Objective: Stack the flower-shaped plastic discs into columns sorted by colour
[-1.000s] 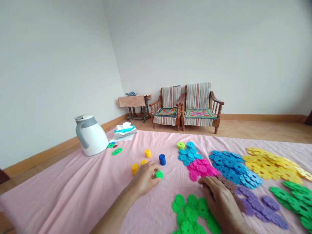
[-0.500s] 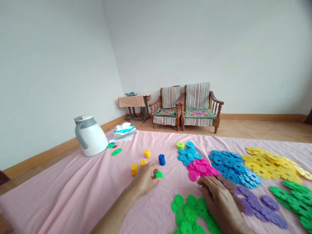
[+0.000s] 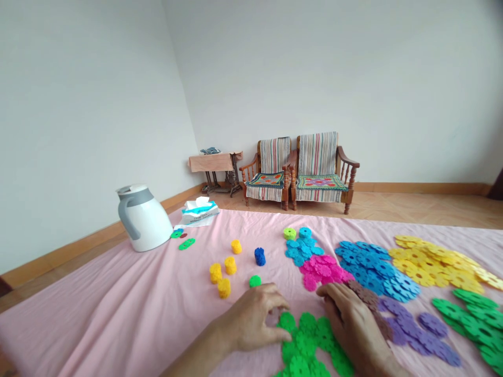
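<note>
Touching green discs, left grip parted

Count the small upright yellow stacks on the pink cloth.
4. The farthest stack is left of the blue stack; nearer, clustered together, are the middle stack, the leftmost stack and the nearest stack.

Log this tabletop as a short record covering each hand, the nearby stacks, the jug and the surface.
Left hand: thumb and fingers apart, at the edge of the bright green discs
Right hand: fingers curled, beside the magenta discs; grip unclear
Nearby stacks: yellow stacks, four; dark blue stack; bright green stack
Jug: white and grey, beside a tissue box
Surface: pink cloth
</note>
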